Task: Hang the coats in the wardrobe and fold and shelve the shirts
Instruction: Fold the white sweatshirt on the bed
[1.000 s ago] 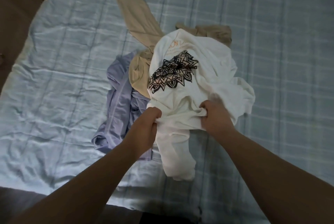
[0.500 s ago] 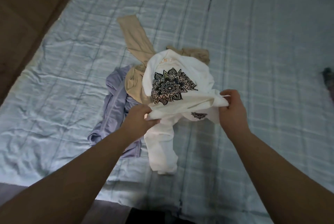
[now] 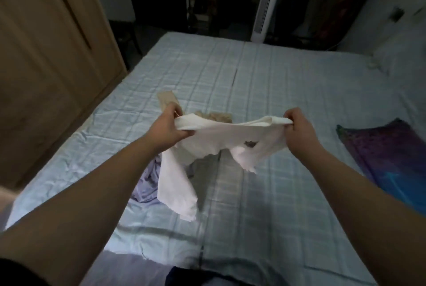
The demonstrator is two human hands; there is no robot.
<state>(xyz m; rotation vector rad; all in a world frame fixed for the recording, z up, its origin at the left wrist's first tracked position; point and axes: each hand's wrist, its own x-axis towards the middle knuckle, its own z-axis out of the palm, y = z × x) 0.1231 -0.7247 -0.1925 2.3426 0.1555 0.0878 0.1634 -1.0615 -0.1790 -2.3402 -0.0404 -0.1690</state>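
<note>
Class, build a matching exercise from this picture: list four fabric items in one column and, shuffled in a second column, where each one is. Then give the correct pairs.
Column one
1. white printed shirt
2. lavender garment
3. beige garment
4. purple and blue patterned cloth

Column two
A. lying at the right side of the light blue checked bedsheet
B. held up between the left hand and the right hand
C. crumpled on the bed below the left forearm
D. on the bed beyond the left hand

Pairs: 1-B, 2-C, 3-D, 4-A
</note>
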